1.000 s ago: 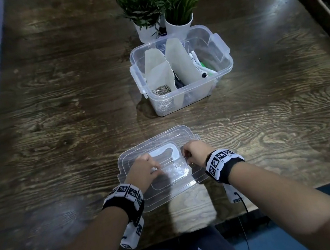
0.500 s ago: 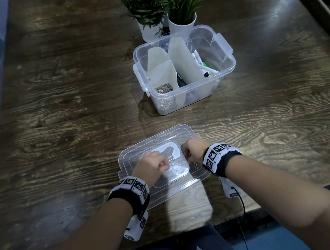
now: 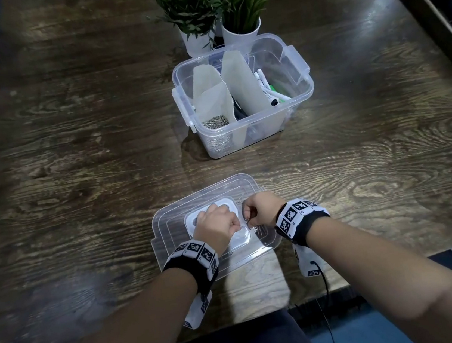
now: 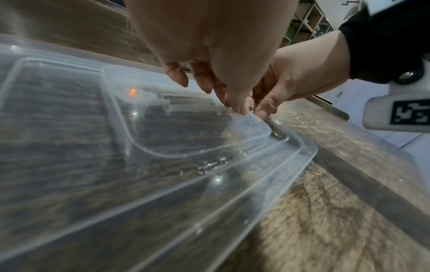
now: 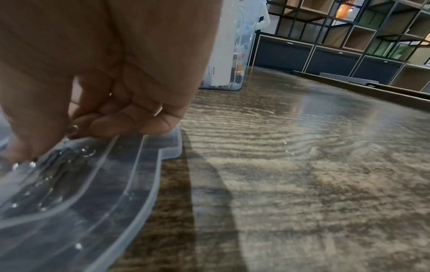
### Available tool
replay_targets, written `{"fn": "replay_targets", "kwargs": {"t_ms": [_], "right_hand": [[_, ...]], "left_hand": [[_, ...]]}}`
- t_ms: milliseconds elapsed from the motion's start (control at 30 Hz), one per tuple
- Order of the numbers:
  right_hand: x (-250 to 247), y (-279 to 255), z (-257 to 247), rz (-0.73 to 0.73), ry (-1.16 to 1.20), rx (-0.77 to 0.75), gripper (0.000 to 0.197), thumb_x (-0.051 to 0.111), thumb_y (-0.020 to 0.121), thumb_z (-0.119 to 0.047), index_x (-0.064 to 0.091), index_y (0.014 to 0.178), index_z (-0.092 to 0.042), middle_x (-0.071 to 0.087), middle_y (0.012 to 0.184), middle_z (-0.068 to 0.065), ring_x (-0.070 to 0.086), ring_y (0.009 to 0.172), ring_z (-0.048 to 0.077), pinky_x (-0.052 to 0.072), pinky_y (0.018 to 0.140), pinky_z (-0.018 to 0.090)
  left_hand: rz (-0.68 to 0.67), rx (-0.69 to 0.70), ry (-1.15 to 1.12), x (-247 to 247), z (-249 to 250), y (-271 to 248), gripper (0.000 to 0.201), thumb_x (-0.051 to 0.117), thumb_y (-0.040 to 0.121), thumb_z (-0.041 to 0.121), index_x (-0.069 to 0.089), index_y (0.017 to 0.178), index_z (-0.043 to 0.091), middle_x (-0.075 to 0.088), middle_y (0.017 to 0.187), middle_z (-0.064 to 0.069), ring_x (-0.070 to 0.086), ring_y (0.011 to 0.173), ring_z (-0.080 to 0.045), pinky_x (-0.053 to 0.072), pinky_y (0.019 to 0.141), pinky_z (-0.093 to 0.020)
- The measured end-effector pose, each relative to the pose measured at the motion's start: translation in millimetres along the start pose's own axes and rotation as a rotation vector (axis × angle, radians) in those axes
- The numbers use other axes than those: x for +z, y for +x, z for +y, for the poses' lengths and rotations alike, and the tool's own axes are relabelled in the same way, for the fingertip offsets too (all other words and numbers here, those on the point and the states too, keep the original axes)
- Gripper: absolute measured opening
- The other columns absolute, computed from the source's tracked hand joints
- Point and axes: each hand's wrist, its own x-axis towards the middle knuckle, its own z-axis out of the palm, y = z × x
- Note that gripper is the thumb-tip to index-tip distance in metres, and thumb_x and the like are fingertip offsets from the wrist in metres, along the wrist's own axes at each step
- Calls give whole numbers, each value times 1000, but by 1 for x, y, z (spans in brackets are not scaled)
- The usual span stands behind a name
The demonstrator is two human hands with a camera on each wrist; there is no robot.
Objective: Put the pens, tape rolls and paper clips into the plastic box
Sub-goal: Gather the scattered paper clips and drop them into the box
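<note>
The clear plastic box [image 3: 304, 94] stands open at the back, split by white card dividers. Paper clips [image 3: 214, 122] fill its left part and pens [image 3: 269, 91] lie in its right part. Its clear lid [image 3: 170, 236] lies near the table's front edge, with a few loose paper clips [image 3: 258, 229] on its right side. Both hands are over the lid, fingers curled. My left hand [image 3: 235, 225] pinches a thin paper clip, its fingertips [image 4: 242, 108] down at the lid [image 4: 163, 184]. My right hand [image 3: 249, 217] pinches a clip [image 5: 73, 128] above loose clips [image 5: 60, 165].
Two potted plants [image 3: 197, 41] [image 3: 242, 34] in white pots stand just behind the box. The dark wooden table [image 3: 75, 161] spreads wide to the left and right. Its front edge runs just behind my wrists. Shelving [image 5: 349, 27] stands beyond the table's far side.
Both hands have drawn together at the lid's right-middle. The left hand slid right and curled its fingers. The view has shifted slightly.
</note>
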Motion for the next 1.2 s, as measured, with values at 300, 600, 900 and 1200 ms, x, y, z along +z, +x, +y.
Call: {"fn": "replay_targets", "kwargs": {"t_ms": [300,600,900,1200], "right_hand": [[-1,5,2,-49,-51,-43,9,74,81,-13,68,87,-12,69,89,2,59,81,13,52,82,30],[-20,2,-1,-82,13,-70,16,75,83,-20,71,92,-7,66,86,-1,58,81,13,49,79,30],[-81,-16,-23,126,233,-175,26,76,82,-17,58,67,-28,67,78,-4,61,71,2,48,74,18],[-158,3,-67,507,474,-287,8,74,84,-13,66,84,-13,60,73,-9,52,63,-4,43,66,8]], "left_hand": [[67,49,155,-2,-4,0,22,40,98,38,59,103,27,52,108,11,41,109,-13,24,87,-28],[591,74,-128,-99,-5,15,8,60,91,29,65,89,23,62,91,10,50,93,-16,33,86,-35],[613,-22,8,-168,16,77,24,52,93,42,73,98,32,61,109,13,39,110,-19,26,86,-35],[705,55,-169,-134,-35,36,19,58,91,28,62,107,21,50,108,0,45,102,-21,42,91,-41]]}}
